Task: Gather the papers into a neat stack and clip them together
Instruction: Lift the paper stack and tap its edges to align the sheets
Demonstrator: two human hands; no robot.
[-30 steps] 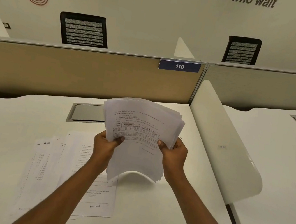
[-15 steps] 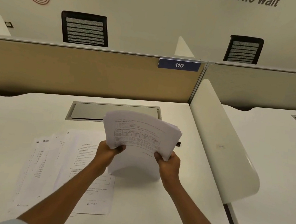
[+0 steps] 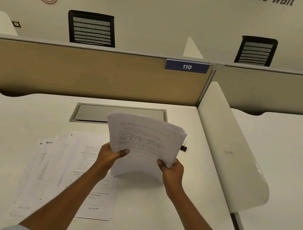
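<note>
I hold a stack of printed papers (image 3: 144, 142) upright over the white desk (image 3: 152, 221), its bottom edge on or just above the desktop. My left hand (image 3: 109, 156) grips its left edge and my right hand (image 3: 171, 168) grips its right edge, thumbs on the front sheet. The sheets fan out unevenly at the top right. Several more printed sheets (image 3: 73, 174) lie spread flat on the desk to the left, partly under my left forearm. A black binder clip (image 3: 183, 147) lies on the desk just behind the stack's right edge, partly hidden.
A grey cable hatch (image 3: 93, 113) is set into the desk behind the stack. A tan partition (image 3: 86, 73) with a "110" label closes the back. A white curved divider (image 3: 226, 155) bounds the desk on the right, with a neighbouring desk beyond it.
Both hands have lowered the stack toward the desk and away from the camera. The binder clip has come into view behind its right edge. The loose sheets on the left have not moved.
</note>
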